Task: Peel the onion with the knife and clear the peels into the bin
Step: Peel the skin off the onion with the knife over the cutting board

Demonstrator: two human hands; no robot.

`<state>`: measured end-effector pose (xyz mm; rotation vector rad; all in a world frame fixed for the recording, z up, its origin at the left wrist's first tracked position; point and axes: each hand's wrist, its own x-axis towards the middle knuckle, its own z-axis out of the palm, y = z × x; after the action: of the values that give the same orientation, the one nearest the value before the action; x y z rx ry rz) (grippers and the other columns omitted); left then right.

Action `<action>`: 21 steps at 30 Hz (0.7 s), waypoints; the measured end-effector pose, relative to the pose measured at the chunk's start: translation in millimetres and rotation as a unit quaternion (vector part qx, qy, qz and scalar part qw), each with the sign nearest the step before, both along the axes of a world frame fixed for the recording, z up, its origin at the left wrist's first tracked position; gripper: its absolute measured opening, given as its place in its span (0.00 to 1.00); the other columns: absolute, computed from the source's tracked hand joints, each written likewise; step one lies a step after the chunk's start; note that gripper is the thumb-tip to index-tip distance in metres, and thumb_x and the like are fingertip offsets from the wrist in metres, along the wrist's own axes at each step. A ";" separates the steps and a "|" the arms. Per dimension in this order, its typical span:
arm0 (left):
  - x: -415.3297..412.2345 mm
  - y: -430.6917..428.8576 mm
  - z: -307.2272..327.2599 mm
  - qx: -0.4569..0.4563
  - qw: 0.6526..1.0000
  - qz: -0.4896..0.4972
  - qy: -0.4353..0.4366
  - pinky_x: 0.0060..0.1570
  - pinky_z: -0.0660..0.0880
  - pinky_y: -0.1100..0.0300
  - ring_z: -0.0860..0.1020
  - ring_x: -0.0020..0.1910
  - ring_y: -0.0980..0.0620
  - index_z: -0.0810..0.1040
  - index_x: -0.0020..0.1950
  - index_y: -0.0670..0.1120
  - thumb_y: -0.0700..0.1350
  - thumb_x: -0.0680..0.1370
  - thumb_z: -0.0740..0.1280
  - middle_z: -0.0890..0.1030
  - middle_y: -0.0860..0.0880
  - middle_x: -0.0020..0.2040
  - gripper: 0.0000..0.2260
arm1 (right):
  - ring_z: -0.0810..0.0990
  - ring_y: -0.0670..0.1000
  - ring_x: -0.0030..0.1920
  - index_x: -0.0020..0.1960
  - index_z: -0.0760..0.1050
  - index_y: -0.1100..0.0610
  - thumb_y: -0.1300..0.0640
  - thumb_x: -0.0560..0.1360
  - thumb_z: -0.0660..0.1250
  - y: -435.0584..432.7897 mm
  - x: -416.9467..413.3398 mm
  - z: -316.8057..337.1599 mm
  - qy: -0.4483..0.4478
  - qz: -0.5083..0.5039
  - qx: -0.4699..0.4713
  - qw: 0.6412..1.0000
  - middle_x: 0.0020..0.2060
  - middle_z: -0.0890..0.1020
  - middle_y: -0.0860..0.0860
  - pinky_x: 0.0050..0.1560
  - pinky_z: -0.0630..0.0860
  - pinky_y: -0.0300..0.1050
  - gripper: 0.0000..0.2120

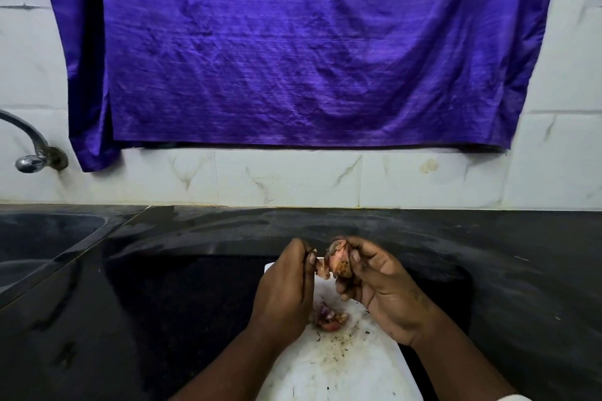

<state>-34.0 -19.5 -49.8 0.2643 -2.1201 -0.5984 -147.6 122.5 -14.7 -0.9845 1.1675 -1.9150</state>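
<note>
Head view. The step in hand is peeling, judged as partly done: the onion shows papery skin, and removed pieces already lie below it. The onion is held in the air above the far end of the white cutting board, between the two hands and clear of the board surface. The right hand carries it, with the palm turned toward the left and the fingers and thumb curled round the bulb, so this grip is closed on the onion. The left hand stands just left of the onion with its back toward the camera. Its thumb and fingertips pinch a loose strip of peel at the onion's left side. Whether the strip is attached to the bulb cannot be told. Both forearms enter from the near edge and converge over the board. A small heap of peel scraps lies on the board nearer than the hands, among fine dark debris. No knife and no bin are in view. The board rests on the dark counter, with a sink and tap at the far left. The next move calls for drawing the strip away from the bulb while the right grip holds firm. The scraps must then be gathered for the bin.
</note>
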 end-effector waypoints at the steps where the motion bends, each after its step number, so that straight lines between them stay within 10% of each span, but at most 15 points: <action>1: 0.4 -0.3 0.2 -0.003 1.000 0.005 -0.002 0.32 0.63 0.66 0.71 0.36 0.57 0.66 0.45 0.55 0.63 0.85 0.47 0.71 0.56 0.38 0.16 | 0.81 0.54 0.37 0.61 0.81 0.56 0.59 0.78 0.65 0.3 -0.6 -0.2 -0.009 0.009 -0.004 1.000 0.43 0.84 0.58 0.37 0.79 0.44 0.13; 10: 2.8 3.7 3.5 -0.022 0.999 -0.007 -0.030 0.33 0.63 0.68 0.72 0.37 0.60 0.63 0.45 0.60 0.60 0.85 0.49 0.72 0.59 0.37 0.11 | 0.78 0.50 0.41 0.62 0.80 0.55 0.53 0.73 0.75 -0.6 -0.3 -2.3 0.024 0.008 0.037 0.999 0.47 0.83 0.55 0.43 0.75 0.46 0.19; 21: 2.6 -2.4 6.1 -0.009 0.993 0.115 -0.035 0.30 0.60 0.65 0.70 0.33 0.57 0.65 0.45 0.54 0.53 0.87 0.53 0.70 0.55 0.36 0.11 | 0.74 0.50 0.29 0.59 0.75 0.61 0.59 0.74 0.69 0.2 -5.7 0.9 -0.031 -0.021 0.027 0.999 0.35 0.81 0.55 0.27 0.70 0.40 0.15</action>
<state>-31.4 -22.0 -43.7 0.5175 -2.1230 -0.4400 -153.3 122.7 -13.8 -0.8718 1.2057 -1.9237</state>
